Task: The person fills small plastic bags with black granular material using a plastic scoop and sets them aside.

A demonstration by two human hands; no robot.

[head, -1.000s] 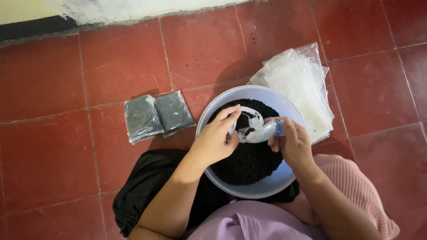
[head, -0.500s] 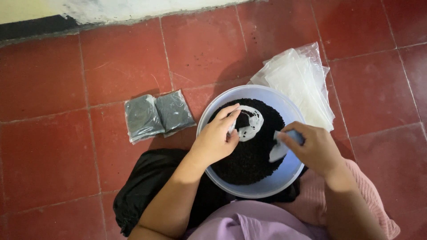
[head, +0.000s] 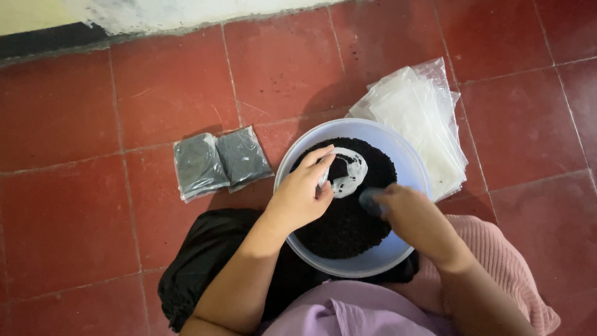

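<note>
A pale blue bowl (head: 410,165) full of small black grains (head: 339,227) rests on my lap. My left hand (head: 301,196) pinches the rim of a small clear plastic bag (head: 348,174), holding it open over the grains. My right hand (head: 413,221) is blurred and low over the grains at the bowl's right side, gripping a small blue scoop (head: 370,200) whose tip dips toward the black grains.
Two filled, sealed bags of black grains (head: 217,163) lie side by side on the red tile floor (head: 93,205) to the left of the bowl. A stack of empty clear bags (head: 426,121) lies behind the bowl on the right. A wall base runs along the top.
My right hand has drawn the blue scoop away from the bag's mouth and moved down and right into the grains. My left hand keeps holding the bag open.
</note>
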